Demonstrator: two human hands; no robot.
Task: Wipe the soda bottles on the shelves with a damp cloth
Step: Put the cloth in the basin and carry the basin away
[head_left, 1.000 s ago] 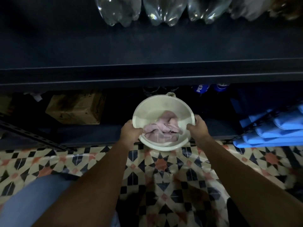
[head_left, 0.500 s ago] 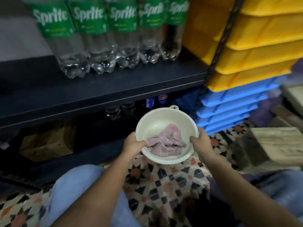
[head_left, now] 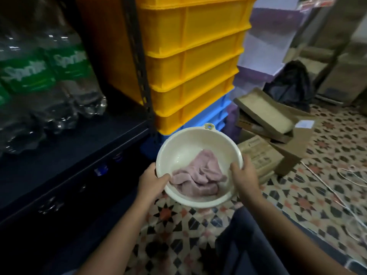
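Bottles (head_left: pixel 49 92), clear ribbed plastic; crumpled cloth (head_left: pixel 196 181) in round bowl (head_left: pixel 184 147).

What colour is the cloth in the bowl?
Pale pink cloth, seen best in the head view, lying in the cream bowl.

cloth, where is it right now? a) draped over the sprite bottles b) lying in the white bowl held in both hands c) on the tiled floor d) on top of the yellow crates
b: the pink cloth lies crumpled inside the white bowl, which the left hand and right hand hold by its rim above the tiled floor.
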